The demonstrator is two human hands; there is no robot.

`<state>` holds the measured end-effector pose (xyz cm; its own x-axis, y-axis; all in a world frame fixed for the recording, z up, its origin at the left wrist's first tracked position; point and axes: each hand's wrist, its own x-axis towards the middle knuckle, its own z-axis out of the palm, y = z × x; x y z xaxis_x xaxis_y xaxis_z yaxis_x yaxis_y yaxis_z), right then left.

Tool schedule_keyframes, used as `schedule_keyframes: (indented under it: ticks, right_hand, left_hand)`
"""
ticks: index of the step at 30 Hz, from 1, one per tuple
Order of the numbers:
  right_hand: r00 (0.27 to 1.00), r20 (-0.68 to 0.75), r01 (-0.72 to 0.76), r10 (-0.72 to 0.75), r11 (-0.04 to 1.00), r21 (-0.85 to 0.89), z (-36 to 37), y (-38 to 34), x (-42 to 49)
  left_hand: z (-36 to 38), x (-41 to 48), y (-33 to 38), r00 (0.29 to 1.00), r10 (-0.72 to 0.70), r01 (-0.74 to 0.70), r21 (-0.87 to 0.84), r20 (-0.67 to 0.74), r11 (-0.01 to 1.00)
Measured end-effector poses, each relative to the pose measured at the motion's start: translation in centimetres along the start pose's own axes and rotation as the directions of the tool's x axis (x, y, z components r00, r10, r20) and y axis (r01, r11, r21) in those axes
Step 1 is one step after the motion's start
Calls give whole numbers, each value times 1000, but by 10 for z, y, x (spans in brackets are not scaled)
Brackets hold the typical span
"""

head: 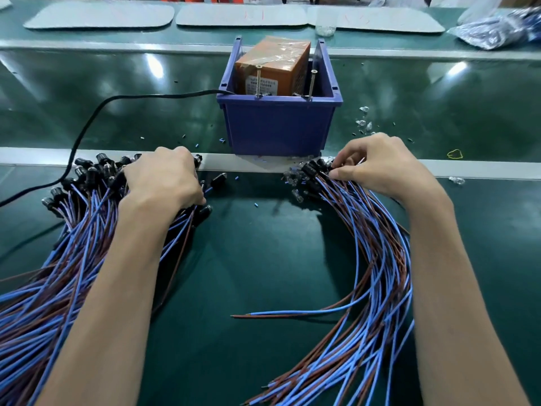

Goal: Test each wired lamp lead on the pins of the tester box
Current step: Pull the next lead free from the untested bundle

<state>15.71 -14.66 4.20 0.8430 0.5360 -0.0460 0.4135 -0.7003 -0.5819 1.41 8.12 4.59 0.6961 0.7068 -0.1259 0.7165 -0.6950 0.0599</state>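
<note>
Head view — left hand (164,178) gripping, right hand (380,167) pinching thin blue-brown lamp leads (383,259)

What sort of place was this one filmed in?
Probably a factory assembly or test bench: a long green work belt, two big bundles of blue-and-brown lamp leads, and a blue bin holding a taped orange tester box with upright screw pins.

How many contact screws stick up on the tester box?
2. Left screw and right screw, both upright at the blue bin's front rim, before the orange box. Others may hide inside.
</note>
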Motion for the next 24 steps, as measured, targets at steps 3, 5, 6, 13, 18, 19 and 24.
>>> schedule_keyframes:
  ticks: [3,5,6,13,18,19,24]
  right_hand:
    - [999,-26,20,-19,1000,20,-2,-6,-1]
    - [999,-29,43,-42,998,49,-2,-12,-2]
    - [998,-24,56,-54,996,74,-1,-15,-2]
    - [975,123,135,-184,936,326,6,-32,-7]
    - [912,260,150,-317,848,509,7,-36,-14]
    - [913,243,158,-328,833,530,6,-35,-14]
    - [922,166,183,-351,769,613,1,-33,-15]
  left_hand:
    - [1,-1,3,999,16,-16,6,-28,1000]
    - [-2,-3,4,999,35,-36,-31,-40,999]
    - [-5,-4,6,998,48,-51,-58,-48,997]
    - [-22,-28,31,919,285,-382,-427,-274,820]
    - [-16,-43,56,828,387,-560,-550,-406,620]
    - [-15,-43,58,825,380,-565,-567,-420,599]
    - [-16,-45,59,820,379,-572,-606,-428,553]
